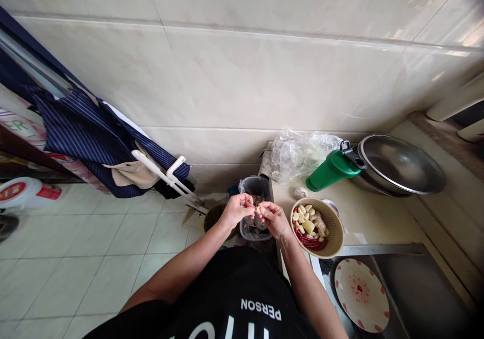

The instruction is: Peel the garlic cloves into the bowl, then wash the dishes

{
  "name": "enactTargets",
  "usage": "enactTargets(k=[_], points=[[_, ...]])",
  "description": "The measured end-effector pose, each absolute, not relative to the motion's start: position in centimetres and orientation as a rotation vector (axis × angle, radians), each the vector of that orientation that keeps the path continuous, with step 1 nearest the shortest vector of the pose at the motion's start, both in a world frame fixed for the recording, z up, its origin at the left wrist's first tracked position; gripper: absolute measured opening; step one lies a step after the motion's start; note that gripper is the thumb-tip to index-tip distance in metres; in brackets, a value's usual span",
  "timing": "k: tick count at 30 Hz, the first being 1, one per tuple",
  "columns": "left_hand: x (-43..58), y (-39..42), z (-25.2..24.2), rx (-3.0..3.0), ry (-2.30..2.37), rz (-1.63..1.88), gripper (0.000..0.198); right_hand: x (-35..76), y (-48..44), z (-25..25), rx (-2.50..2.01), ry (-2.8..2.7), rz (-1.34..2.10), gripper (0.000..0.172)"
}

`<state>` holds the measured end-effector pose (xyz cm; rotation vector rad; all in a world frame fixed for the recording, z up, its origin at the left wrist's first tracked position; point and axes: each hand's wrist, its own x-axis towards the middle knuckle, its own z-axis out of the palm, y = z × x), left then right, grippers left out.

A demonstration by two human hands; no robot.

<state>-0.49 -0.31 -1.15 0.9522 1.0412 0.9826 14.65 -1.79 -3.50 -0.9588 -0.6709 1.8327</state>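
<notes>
One small clove [258,210], lower centre of frame: I see left fingers [246,211] and right fingers [269,206] pinching it between them, long axis unclear.

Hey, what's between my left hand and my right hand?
A small yellowish piece, too small to identify surely, pinched by your left hand and right hand; the head view shows it.

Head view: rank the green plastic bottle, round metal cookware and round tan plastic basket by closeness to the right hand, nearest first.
1. Round tan plastic basket, just right of the right hand.
2. Green plastic bottle, beyond the basket.
3. Round metal cookware, farther right.
</notes>
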Motion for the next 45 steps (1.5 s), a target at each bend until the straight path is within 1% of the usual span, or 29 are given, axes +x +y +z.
enactTargets(k=[3,7,9,12,14,17,20,24,27,31,35,40,45], points=[[-0.5,-0.1,-0.8,0.842,1.056,0.972,0.017,14.2,-1.8,-3.3,-0.987,-0.698,1.796,0.025],[-0.4,0.1,-0.7,0.853,1.186,1.017,0.017,14.0,-1.8,-2.8,-1.094,-0.939,1.547,0.038],[-0.2,0.2,-0.6,0.893,1.188,1.039,0.016,14.1,-1.8,-2.5,-1.116,-1.112,1.415,0.034],[0.2,0.2,-0.7,0.861,1.175,1.030,0.017,14.0,-1.8,-2.4,-1.135,-1.186,1.305,0.019],[0.5,0.1,-0.7,0.798,1.178,1.009,0.017,13.7,-1.9,-2.7,-1.114,-1.061,1.368,0.017],[0.8,-0.1,-1.1,0.756,1.169,0.977,0.017,13.1,-2.1,-3.0,-1.021,-0.802,1.545,0.021],[0.9,-0.2,-2.1,0.763,1.206,0.943,0.016,13.0,-2.0,-3.0,-0.937,-0.636,1.611,0.026],[0.6,0.0,-4.0,0.861,1.358,0.993,0.012,13.6,-1.7,-2.8,-0.883,-0.560,1.636,0.031],[0.7,0.3,-4.4,0.933,1.366,0.987,0.006,13.9,-1.7,-3.1,-0.897,-0.600,1.649,0.029],[1.1,0.5,-3.1,0.937,1.335,1.013,0.011,14.0,-2.0,-4.1,-1.004,-0.719,1.564,0.022],[1.1,0.1,-1.8,0.781,1.242,0.965,0.020,14.1,-2.1,-4.7,-1.111,-0.873,1.414,0.022],[0.6,0.0,-1.4,0.597,1.101,0.938,0.029,14.2,-2.0,-4.5,-1.152,-1.025,1.269,0.018],[0.3,0.0,-1.3,0.547,1.074,0.927,0.032,14.3,-1.9,-4.4,-1.160,-1.121,1.199,0.017]])
